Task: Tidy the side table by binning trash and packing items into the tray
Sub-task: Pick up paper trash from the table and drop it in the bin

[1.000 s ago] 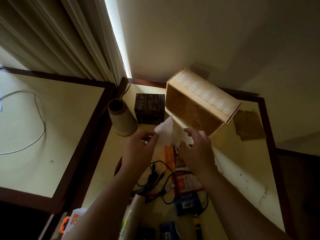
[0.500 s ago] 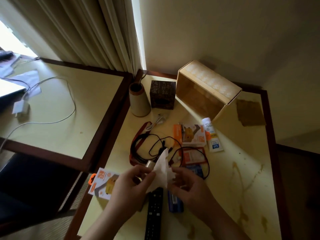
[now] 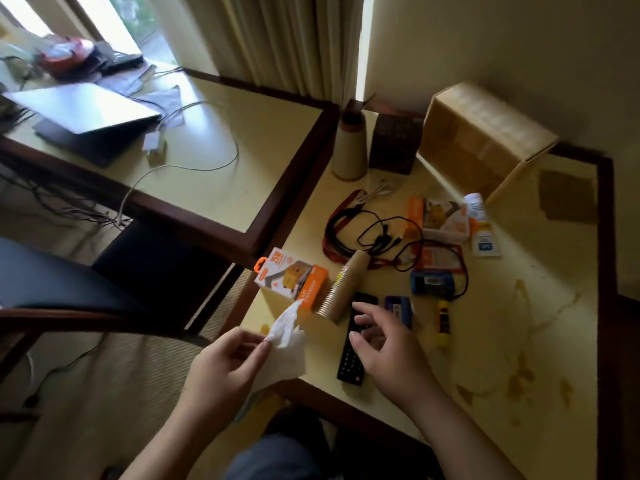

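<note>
The left hand (image 3: 225, 362) pinches a crumpled white tissue (image 3: 285, 336) between thumb and fingers, holding it just off the near-left corner of the worktop (image 3: 519, 341), over the carpet, while the right hand (image 3: 384, 344) hovers empty with fingers loosely spread above the black remote (image 3: 351, 355). No bin shows anywhere in view, so the tissue is trash with no visible destination, and that is the first risk: the pinch takes only an edge of the tissue, and a loose light sheet like that could slip and drift to the floor. The second risk sits right under the right hand, where a stack of paper cups (image 3: 341, 289) lies on its side touching the boxed charger (image 3: 294, 278) that overhangs the worktop's edge; a careless sweep for the remote could roll the cups or nudge that box off. The tangle of black cables (image 3: 374, 233) is draped across several packets, so lifting one item could well drag its neighbours. The tray, judged to be the wooden box (image 3: 485, 140) tipped on its side at the far corner, stands well apart from both hands. Counting up: one tissue, one remote, one cup stack, two orange-and-white boxes, the second (image 3: 440, 220) further back, one tube (image 3: 481, 226), one yellow marker (image 3: 443, 320), two blue packets, one dark cube and one cone-shaped vase at the back.
</note>
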Demonstrator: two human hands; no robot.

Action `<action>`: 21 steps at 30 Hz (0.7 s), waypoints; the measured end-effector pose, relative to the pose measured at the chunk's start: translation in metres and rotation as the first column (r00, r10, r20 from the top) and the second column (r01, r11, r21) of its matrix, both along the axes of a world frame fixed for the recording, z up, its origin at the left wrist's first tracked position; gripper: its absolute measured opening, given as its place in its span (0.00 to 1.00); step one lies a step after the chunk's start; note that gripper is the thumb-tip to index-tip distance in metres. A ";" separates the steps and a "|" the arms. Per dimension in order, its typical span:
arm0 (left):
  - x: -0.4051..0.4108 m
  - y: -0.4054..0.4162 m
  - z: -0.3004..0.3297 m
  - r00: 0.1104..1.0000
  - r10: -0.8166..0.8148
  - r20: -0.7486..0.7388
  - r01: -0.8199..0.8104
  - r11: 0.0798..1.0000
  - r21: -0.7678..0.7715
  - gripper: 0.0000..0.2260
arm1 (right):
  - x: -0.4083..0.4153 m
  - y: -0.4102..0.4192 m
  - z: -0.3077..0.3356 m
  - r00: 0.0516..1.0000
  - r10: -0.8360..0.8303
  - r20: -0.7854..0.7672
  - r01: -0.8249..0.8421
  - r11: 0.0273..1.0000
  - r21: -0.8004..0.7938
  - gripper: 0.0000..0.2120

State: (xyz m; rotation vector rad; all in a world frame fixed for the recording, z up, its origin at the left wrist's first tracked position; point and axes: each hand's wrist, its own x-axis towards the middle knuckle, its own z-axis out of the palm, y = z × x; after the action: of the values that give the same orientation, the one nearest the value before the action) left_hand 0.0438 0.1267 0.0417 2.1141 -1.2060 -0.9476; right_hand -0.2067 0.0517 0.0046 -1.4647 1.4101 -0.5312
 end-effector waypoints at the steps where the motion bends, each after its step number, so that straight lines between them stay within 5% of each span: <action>1: 0.013 0.009 -0.004 0.999 0.029 0.018 -0.029 1.000 -0.006 0.02 | 0.008 0.005 0.003 0.999 0.035 -0.022 -0.035 0.999 -0.020 0.21; 8: 0.107 0.065 -0.074 0.976 0.185 0.119 -0.189 0.982 0.022 0.03 | 0.074 0.041 -0.009 0.970 0.187 -0.155 -0.202 0.976 -0.086 0.22; 21: 0.192 0.089 -0.302 0.955 0.190 0.228 -0.275 0.857 0.435 0.08 | 0.197 0.087 -0.096 0.903 0.302 -0.306 -0.404 0.839 -0.364 0.22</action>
State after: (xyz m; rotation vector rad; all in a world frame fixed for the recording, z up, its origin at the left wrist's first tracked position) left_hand 0.2357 0.2160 -0.2604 2.7019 -0.8220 -1.0269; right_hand -0.0092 0.1392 -0.0914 -2.1518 1.1963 -0.4468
